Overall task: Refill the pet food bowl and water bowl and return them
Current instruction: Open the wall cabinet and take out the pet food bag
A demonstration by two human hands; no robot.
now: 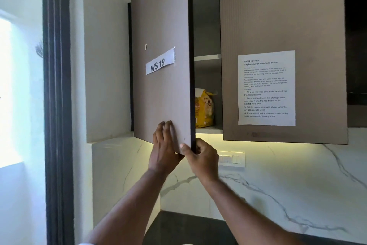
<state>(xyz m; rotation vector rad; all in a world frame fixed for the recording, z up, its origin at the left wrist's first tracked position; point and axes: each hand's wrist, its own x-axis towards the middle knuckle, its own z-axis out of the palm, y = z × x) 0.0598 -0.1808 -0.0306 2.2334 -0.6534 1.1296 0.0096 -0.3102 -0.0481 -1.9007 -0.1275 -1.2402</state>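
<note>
A brown wall cabinet door labelled "WS 19" stands partly open. My left hand lies flat against its outer face near the lower corner. My right hand grips the door's lower free edge, thumb on the front and fingers behind. Through the gap a yellow pet food bag with a dog picture stands upright on the lower shelf. No bowls are in view.
The right cabinet door is shut and carries a printed task sheet. A white marble backsplash with a switch plate runs below. A dark countertop lies at the bottom. A dark window frame is left.
</note>
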